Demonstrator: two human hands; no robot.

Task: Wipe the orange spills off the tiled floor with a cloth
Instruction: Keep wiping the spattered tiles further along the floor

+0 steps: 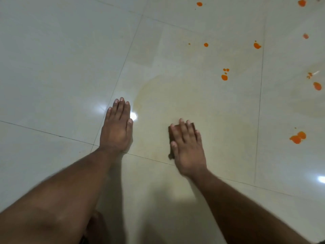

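My right hand lies flat on a small dark brown cloth, pressing it to the tiled floor; only the cloth's left and top edges show past the fingers. My left hand rests palm down on the floor beside it, fingers together, holding nothing. Orange spills dot the tiles ahead and to the right: a cluster beyond the cloth, a blob farther off, and a larger double patch at the right. A faint yellowish smear spreads over the tile around the cloth.
More orange drops lie at the top edge and in the top right corner, with another at the right border. Dark grout lines cross the glossy pale tiles. Light glares shine near my left hand.
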